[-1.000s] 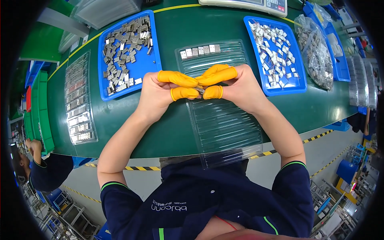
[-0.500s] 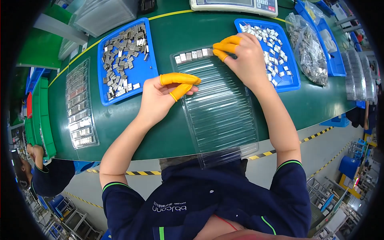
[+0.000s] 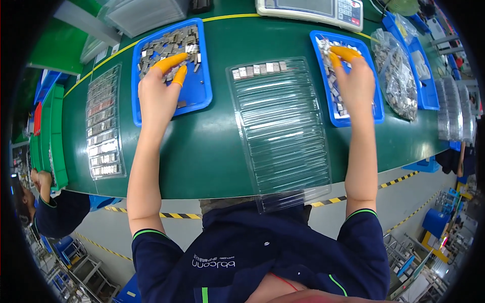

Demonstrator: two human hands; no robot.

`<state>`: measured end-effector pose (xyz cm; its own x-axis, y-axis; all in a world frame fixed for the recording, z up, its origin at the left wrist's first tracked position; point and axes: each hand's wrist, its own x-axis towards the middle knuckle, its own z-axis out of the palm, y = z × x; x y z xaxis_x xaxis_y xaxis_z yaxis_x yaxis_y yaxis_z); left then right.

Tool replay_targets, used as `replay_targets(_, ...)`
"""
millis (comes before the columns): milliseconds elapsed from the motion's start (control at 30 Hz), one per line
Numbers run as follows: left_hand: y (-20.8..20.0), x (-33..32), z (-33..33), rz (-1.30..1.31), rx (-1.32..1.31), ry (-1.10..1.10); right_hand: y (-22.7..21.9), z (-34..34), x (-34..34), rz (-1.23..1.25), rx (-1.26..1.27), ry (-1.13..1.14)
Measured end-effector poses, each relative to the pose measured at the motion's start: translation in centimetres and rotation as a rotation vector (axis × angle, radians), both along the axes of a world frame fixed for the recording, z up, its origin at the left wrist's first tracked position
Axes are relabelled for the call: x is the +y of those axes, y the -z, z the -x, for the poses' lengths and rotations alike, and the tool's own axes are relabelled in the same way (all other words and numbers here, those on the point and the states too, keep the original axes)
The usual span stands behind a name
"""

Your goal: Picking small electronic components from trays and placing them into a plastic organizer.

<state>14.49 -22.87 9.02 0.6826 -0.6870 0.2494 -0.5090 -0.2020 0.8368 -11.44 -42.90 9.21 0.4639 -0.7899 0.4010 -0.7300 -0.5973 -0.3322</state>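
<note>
My left hand (image 3: pixel 160 87), in yellow finger cots, is over a blue tray (image 3: pixel 207 93) of small grey metal pieces (image 3: pixel 174 38). Its finger and thumb are apart, the tips just above the pieces. My right hand (image 3: pixel 356 83), also with yellow cots, reaches into a second blue tray (image 3: pixel 380 108) of small white parts (image 3: pixel 334 91). Finger and thumb come together at their tips there; whatever lies between them is too small to make out. Between the hands lies a clear ribbed plastic tray (image 3: pixel 283 156), with a row of small silver-and-white pieces (image 3: pixel 256 69) in its far slot.
Left of the trays lies a filled clear plastic tray (image 3: pixel 103 126). A scale (image 3: pixel 313 12) stands at the back, and a bag of metal parts (image 3: pixel 399 81) lies right. Stacked clear trays (image 3: pixel 449 108) stand farther right. A co-worker (image 3: pixel 55 209) is at the far left beside green bins (image 3: pixel 53 136).
My left hand has moved from the clear tray out left to the grey pieces. My right hand has left the row's end and moved right into the tray of white parts.
</note>
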Motion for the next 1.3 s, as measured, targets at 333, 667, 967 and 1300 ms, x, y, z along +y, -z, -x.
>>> replay_targets(333,1.1,-0.9,-0.8,-0.325,-0.274,0.075,1.1,0.7,-2.1,-0.19,0.204,0.148)
replay_targets(667,1.1,-0.8,-0.9,-0.016,0.15,0.072,-0.3,2.4,-3.4,-0.151,-0.17,0.18)
replay_targets(967,-0.6,-1.0,3.9,0.08,0.473,0.358,-0.5,-0.7,0.2,-0.702,-0.886,-0.317)
replay_targets(1300,-1.1,-2.5,7.6,0.094,0.716,0.405,-0.2,-2.8,5.3,-0.959,-0.747,-0.487)
